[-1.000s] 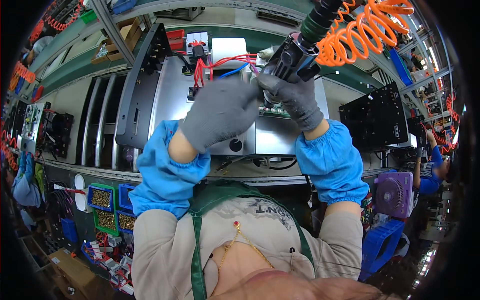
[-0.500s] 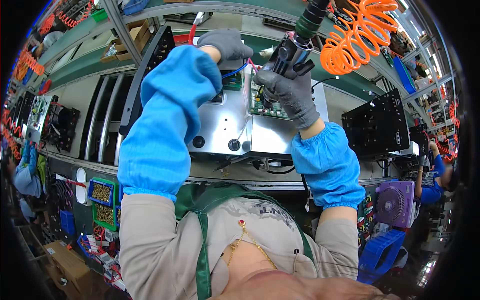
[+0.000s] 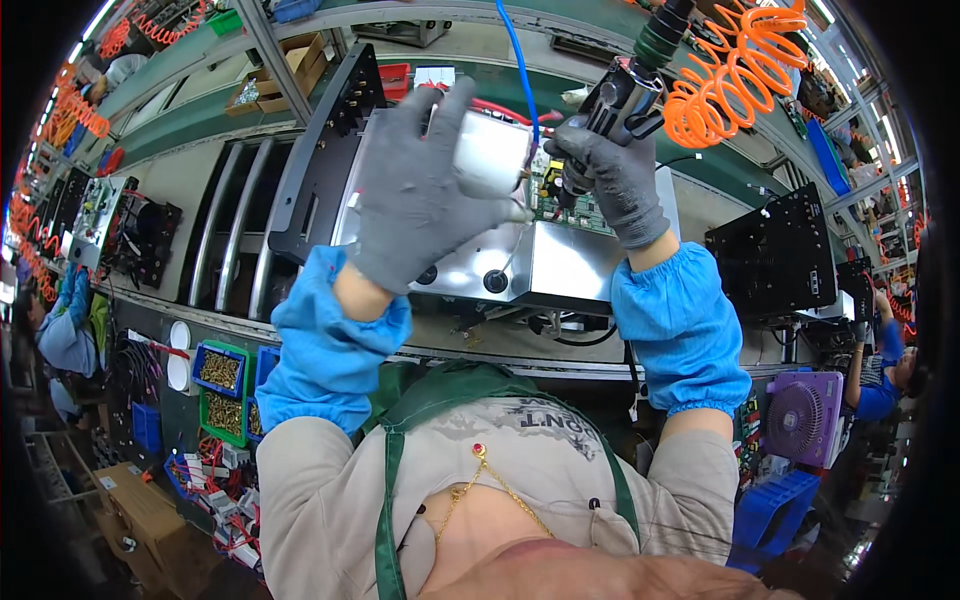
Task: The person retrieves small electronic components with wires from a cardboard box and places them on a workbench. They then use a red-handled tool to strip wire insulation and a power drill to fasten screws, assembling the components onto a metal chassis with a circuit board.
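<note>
My left hand (image 3: pixel 415 195), in a grey glove, hovers over the left part of a silver metal chassis (image 3: pixel 570 262) with its fingers spread and nothing in them. My right hand (image 3: pixel 622 185), also gloved, is wrapped around a dark power screwdriver (image 3: pixel 628 95). The tool's bit end points down at a green circuit board (image 3: pixel 588 212) inside the chassis; whether it touches cannot be made out. Close to my left fingertips stands a blue wire (image 3: pixel 526 75), rising from the board's left side. Red wires (image 3: pixel 495 106) run behind my left hand.
A black panel (image 3: pixel 320 165) stands along the chassis's left side. Metal rollers (image 3: pixel 232 225) lie further left. An orange coiled hose (image 3: pixel 725 75) hangs at upper right. Screw bins (image 3: pixel 222 385), a purple fan (image 3: pixel 800 415) and a black unit (image 3: pixel 770 255) are nearby. Another person (image 3: pixel 875 365) sits far right.
My left hand has come back toward me from the chassis's far side, and its fingers have spread. The blue wire now stands upright. My right hand still holds the screwdriver over the board.
</note>
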`<state>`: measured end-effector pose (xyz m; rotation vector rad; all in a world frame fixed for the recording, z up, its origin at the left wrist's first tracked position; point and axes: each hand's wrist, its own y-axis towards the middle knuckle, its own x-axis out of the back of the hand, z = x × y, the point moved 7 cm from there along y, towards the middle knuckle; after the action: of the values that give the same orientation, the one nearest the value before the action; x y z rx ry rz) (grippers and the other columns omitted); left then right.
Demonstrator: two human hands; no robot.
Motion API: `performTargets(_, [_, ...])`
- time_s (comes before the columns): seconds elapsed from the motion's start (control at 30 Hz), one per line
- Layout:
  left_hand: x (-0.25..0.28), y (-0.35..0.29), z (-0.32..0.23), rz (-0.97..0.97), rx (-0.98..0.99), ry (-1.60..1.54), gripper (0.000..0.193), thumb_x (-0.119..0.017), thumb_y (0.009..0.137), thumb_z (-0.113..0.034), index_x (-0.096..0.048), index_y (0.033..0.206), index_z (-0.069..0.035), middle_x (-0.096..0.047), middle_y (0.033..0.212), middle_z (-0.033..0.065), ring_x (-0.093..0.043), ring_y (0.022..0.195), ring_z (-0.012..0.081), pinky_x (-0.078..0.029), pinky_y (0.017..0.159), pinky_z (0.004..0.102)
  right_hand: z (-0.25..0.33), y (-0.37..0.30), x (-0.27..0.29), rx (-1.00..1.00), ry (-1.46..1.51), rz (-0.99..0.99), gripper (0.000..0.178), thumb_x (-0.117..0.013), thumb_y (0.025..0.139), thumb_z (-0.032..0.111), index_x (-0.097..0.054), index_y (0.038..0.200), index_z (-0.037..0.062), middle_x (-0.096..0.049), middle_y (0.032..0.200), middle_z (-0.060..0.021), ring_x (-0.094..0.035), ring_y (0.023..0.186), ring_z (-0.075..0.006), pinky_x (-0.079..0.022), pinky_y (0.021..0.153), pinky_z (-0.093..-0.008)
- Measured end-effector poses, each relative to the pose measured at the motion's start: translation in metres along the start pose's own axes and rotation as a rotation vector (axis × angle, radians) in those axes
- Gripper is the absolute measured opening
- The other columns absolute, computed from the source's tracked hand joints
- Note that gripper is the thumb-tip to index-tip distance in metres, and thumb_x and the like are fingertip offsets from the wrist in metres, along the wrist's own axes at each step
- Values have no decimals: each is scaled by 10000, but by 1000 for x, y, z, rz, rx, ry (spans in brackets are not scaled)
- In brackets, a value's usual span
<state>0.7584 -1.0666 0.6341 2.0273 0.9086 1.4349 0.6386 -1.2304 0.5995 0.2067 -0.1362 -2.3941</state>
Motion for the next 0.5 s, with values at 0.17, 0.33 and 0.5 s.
performTargets(0.17, [-30, -5, 5, 334, 123, -93, 905, -852, 498, -375, -478, 1259, -60, -569, 969, 155, -556, 949, 323, -468, 810, 413, 6, 0, 0, 112, -134, -11, 287, -689, 731, 45, -579, 994, 5, -629, 739, -69, -597, 588, -113, -457, 491, -224])
performTargets(0.33, [-41, 11, 15, 493, -47, -82, 769, -816, 544, -458, -576, 1131, -24, -590, 1037, 140, -567, 998, 314, -460, 854, 389, -3, 5, 1, 168, 3, -7, 293, -740, 683, 42, -632, 955, 18, -645, 758, -13, -565, 649, -73, -472, 591, -235])
performTargets(0.5, [-80, 54, 3, 804, -80, -289, 725, -800, 596, -326, -550, 1202, -16, -595, 1123, 179, -596, 989, 275, -464, 864, 352, 5, 4, -1, 207, -190, 2, 302, -719, 706, 64, -608, 981, 7, -637, 747, -30, -588, 655, -99, -489, 594, -253])
